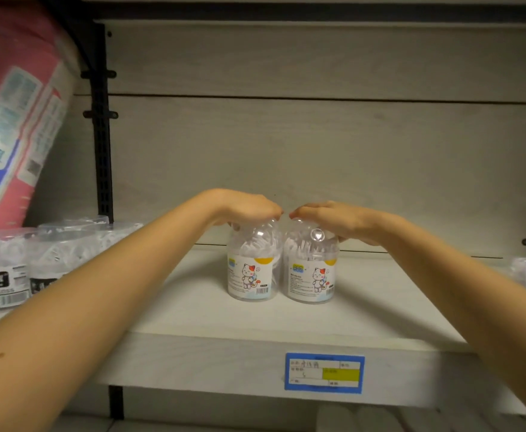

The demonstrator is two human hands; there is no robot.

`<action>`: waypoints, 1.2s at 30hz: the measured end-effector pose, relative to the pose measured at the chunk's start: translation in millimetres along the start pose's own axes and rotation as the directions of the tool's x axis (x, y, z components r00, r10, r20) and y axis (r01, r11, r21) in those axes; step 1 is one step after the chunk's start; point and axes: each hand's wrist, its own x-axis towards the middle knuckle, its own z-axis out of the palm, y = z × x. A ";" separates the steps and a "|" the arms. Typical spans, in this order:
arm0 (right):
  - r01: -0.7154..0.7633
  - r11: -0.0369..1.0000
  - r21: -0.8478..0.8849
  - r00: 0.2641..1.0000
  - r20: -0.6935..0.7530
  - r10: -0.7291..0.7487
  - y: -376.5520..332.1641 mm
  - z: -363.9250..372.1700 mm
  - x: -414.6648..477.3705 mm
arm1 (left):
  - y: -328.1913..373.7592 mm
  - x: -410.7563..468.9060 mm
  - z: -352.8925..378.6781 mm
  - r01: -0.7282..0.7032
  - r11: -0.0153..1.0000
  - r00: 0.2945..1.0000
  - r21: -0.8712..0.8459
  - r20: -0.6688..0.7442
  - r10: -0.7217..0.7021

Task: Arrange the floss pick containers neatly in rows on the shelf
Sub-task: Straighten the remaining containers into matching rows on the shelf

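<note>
Head view: left hand [245, 207] and right hand [333, 218] each grip a cat-labelled container [252, 263] top.

A single head-worn wide-angle view faces straight into a shelf [255, 319] from close in, slightly downward, with both forearms entering from the lower corners, the back panel [317, 145] filling the upper frame, and edges visibly bowed.
</note>
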 end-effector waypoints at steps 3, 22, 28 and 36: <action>0.006 1.000 -0.004 1.000 0.002 -0.006 -5.6 2.3 -7.6 | 1.5 -17.4 -1.9 0.009 1.000 1.000 0.003 -0.006 -0.009; 0.072 0.997 -0.011 0.997 0.026 -0.072 -62.2 34.0 -41.3 | -21.7 -90.4 -8.2 -0.025 0.997 0.996 -0.068 -0.090 0.018; 0.063 0.998 -0.013 0.998 -0.008 -0.063 -68.3 39.1 -37.2 | -33.6 -87.9 -8.6 -0.047 0.997 0.993 -0.069 -0.111 0.039; 0.206 0.979 -0.008 0.956 -0.211 -0.203 -58.8 37.9 -50.2 | -54.8 -69.6 -24.4 -0.110 0.993 0.992 -0.034 -0.061 0.107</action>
